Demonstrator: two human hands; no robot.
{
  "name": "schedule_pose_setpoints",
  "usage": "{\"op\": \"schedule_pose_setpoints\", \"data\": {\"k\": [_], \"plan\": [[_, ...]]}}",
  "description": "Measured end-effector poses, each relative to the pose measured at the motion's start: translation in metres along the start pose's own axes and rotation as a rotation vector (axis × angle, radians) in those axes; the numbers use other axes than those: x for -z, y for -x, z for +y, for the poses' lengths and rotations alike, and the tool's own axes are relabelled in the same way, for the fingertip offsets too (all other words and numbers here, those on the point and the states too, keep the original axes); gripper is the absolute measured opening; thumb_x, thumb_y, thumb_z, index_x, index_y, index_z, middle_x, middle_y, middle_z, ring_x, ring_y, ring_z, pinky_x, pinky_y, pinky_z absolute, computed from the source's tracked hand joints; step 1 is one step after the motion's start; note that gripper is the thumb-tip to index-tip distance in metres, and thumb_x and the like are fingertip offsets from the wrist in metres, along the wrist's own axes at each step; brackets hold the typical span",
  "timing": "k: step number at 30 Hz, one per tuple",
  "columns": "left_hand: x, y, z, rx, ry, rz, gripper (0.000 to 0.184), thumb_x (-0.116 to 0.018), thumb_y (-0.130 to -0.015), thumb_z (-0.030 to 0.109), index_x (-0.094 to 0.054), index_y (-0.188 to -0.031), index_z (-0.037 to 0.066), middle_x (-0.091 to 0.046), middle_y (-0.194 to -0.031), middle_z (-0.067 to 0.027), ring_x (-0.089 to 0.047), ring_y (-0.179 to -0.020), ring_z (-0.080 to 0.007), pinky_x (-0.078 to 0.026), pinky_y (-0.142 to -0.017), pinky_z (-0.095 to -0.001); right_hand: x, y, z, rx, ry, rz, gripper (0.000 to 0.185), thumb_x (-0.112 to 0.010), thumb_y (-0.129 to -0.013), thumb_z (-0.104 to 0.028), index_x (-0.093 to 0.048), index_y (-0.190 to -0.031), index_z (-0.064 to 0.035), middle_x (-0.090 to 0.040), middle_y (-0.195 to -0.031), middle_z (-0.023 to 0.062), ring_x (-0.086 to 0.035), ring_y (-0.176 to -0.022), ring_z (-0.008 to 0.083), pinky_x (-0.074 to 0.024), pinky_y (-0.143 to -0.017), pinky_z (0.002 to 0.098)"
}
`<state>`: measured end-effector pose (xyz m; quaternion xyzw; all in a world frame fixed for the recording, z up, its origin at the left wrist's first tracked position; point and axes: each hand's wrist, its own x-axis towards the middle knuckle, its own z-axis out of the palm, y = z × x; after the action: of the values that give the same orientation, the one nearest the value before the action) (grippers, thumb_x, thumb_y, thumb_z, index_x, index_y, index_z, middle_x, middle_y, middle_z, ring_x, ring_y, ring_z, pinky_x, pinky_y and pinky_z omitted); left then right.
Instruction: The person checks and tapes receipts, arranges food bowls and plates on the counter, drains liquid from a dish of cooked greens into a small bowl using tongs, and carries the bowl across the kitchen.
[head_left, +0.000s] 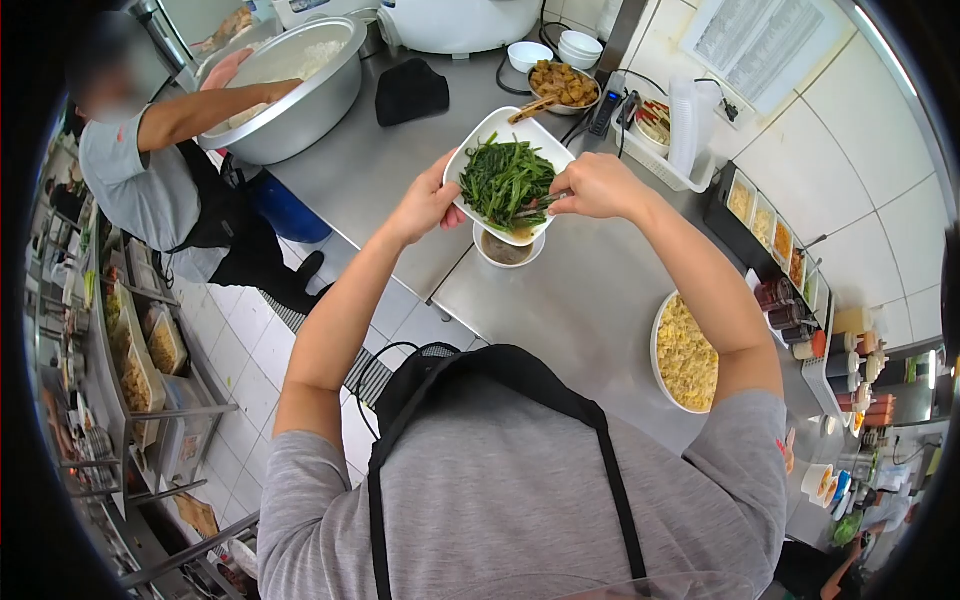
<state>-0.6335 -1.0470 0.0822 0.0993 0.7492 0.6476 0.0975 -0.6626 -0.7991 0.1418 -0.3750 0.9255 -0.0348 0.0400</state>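
My left hand [428, 203] grips the left rim of a white square dish [548, 143], thumb on top. Cooked leafy greens [505, 180] fill the dish, which tilts toward me. In my right hand [600, 187] is a pair of metal tongs [540, 205], their tips against the greens at the dish's near right side; the tips are partly hidden. Below the dish's near edge, a small white bowl [505, 250] holds brownish liquid with a little solid matter. Part of this bowl is covered by the dish.
A co-worker [160, 180] reaches into a big metal basin [300, 125] of rice at left. Behind the dish stands a bowl of brown chunks [565, 85]. A tub of yellow food [685, 355] sits by my right forearm. Topping containers [770, 230] line the right wall.
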Motion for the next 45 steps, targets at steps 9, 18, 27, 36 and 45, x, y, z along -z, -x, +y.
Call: {"op": "schedule_pose_setpoints", "data": {"k": [9, 18, 27, 36, 45], "plan": [[0.006, -0.006, -0.029, 0.221, 0.173, 0.037, 0.041, -0.033, -0.084, 0.008, -0.038, -0.124, 0.009, -0.054, -0.058, -0.0024, -0.048, -0.044, -0.0053, -0.037, -0.036, -0.018, 0.038, -0.008, -0.013, 0.065, 0.217, -0.07, 0.025, -0.068, -0.064, -0.028, -0.067, -0.081, -0.0102, -0.063, -0.071, 0.0111, -0.06, -0.071, 0.0274, -0.0467, -0.061, 0.0371], [0.007, -0.004, -0.023, 0.224, 0.219, 0.013, 0.038, -0.032, -0.084, 0.007, -0.041, -0.121, 0.007, -0.052, -0.057, -0.0024, -0.047, -0.043, -0.0055, -0.036, -0.036, -0.018, 0.058, -0.013, -0.017, -0.021, 0.255, -0.039, 0.029, -0.068, -0.066, -0.03, -0.067, -0.085, -0.0093, -0.063, -0.071, 0.012, -0.061, -0.071, 0.0274, -0.0477, -0.064, 0.0356], [0.008, -0.003, -0.023, 0.221, 0.244, 0.021, 0.037, -0.032, -0.084, 0.007, -0.04, -0.121, 0.007, -0.053, -0.058, -0.0028, -0.046, -0.043, -0.0056, -0.035, -0.036, -0.018, 0.047, -0.001, -0.036, 0.025, 0.276, -0.126, 0.024, -0.069, -0.064, -0.028, -0.067, -0.078, -0.0087, -0.062, -0.069, 0.0129, -0.06, -0.067, 0.0287, -0.0479, -0.061, 0.0368], [0.006, -0.001, -0.016, 0.208, 0.215, -0.002, 0.041, -0.032, -0.084, 0.007, -0.037, -0.124, 0.007, -0.053, -0.059, -0.0033, -0.047, -0.044, -0.0059, -0.036, -0.036, -0.0184, 0.055, -0.008, -0.025, 0.007, 0.271, -0.012, 0.026, -0.069, -0.065, -0.029, -0.066, -0.082, -0.0096, -0.062, -0.066, 0.0092, -0.061, -0.067, 0.0259, -0.0471, -0.06, 0.0364], [0.007, 0.001, -0.008, 0.11, 0.125, 0.038, 0.047, -0.031, -0.082, 0.006, -0.033, -0.129, 0.009, -0.052, -0.058, -0.0034, -0.046, -0.042, -0.0055, -0.037, -0.036, -0.0178, 0.057, -0.003, -0.027, -0.019, 0.099, 0.001, 0.03, -0.069, -0.065, -0.03, -0.066, -0.085, -0.0082, -0.062, -0.067, 0.0099, -0.06, -0.065, 0.026, -0.0463, -0.058, 0.0363]]}}
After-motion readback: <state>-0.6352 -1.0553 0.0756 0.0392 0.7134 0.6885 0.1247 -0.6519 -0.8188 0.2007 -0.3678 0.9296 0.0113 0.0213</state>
